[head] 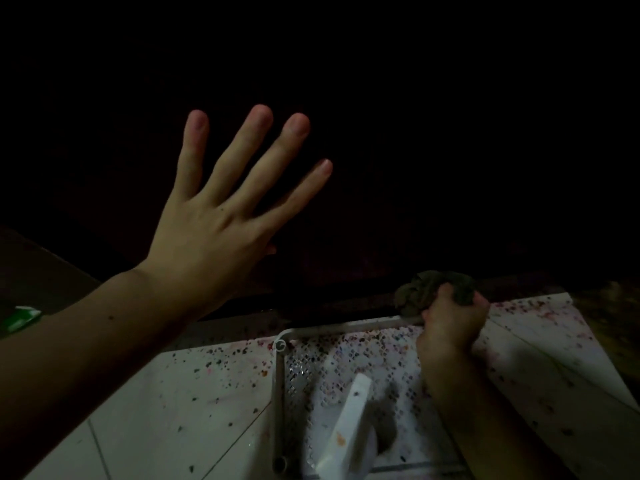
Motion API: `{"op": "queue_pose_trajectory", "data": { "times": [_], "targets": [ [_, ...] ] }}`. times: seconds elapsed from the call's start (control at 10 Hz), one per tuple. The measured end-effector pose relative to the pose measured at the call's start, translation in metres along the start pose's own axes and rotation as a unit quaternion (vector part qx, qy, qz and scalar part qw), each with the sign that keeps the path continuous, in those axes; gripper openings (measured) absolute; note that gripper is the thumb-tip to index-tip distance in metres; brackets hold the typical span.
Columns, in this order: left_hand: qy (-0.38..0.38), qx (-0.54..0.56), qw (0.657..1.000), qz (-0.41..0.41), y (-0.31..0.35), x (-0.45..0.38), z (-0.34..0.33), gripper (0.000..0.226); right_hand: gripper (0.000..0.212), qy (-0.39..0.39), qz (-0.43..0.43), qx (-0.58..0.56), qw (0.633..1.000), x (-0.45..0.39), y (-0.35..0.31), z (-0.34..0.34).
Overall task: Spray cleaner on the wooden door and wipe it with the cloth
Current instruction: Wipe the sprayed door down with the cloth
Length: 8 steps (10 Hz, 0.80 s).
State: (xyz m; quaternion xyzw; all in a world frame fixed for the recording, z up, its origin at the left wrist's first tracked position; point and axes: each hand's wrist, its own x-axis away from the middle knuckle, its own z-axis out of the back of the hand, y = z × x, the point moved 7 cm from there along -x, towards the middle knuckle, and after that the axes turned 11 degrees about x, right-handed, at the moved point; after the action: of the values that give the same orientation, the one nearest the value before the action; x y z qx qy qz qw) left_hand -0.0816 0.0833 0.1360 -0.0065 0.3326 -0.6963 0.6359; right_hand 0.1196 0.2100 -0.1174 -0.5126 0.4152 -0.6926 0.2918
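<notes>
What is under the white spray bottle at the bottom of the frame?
The spray bottle stands on a white tray with a patterned, speckled base, over the tiled floor. The patch right beneath the bottle is covered and in shadow.

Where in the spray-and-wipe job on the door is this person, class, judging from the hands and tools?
Done: cannot tell; the door is too dark to show spray or wiped areas. In hand: the right hand grips the bunched cloth low at the door's bottom edge, while the left hand lies spread against the door. The white spray bottle is set down in the rack. Left: likely most of the door above.
</notes>
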Motion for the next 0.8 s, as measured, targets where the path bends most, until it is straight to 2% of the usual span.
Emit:
{"op": "queue_pose_trajectory", "data": {
  "times": [0.1,0.2,0.3,0.4,0.5,0.6,0.7,0.8],
  "targets": [
    [0.002,-0.004,1.0,0.0,0.001,0.001,-0.002,0.115,0.039,-0.031,-0.029,0.018,0.999,0.01,0.014,-0.018],
    [0.007,0.002,1.0,0.003,0.002,0.0,-0.002,0.107,0.035,-0.108,-0.101,0.029,0.989,0.026,0.035,-0.037],
    [0.012,0.009,1.0,0.007,0.006,0.0,0.0,0.101,0.035,-0.22,-0.232,0.048,0.946,0.057,0.056,-0.052],
    [0.007,0.01,1.0,0.01,0.007,-0.001,0.0,0.099,0.037,-0.255,-0.266,0.051,0.928,0.069,0.058,-0.054],
    [0.01,0.007,1.0,0.011,0.007,-0.001,0.001,0.097,0.033,-0.232,-0.23,0.03,0.945,0.051,0.045,-0.035],
    [0.009,0.006,1.0,0.009,0.007,0.0,0.002,0.1,0.038,-0.193,-0.195,0.003,0.962,0.016,0.031,-0.019],
    [-0.003,0.004,1.0,-0.018,0.005,0.001,0.006,0.101,0.036,-0.22,-0.205,0.019,0.953,0.021,0.039,-0.036],
    [-0.035,0.013,0.998,-0.057,-0.003,0.007,0.014,0.1,0.036,-0.321,-0.235,0.069,0.915,0.069,0.061,-0.071]
  ]
}}
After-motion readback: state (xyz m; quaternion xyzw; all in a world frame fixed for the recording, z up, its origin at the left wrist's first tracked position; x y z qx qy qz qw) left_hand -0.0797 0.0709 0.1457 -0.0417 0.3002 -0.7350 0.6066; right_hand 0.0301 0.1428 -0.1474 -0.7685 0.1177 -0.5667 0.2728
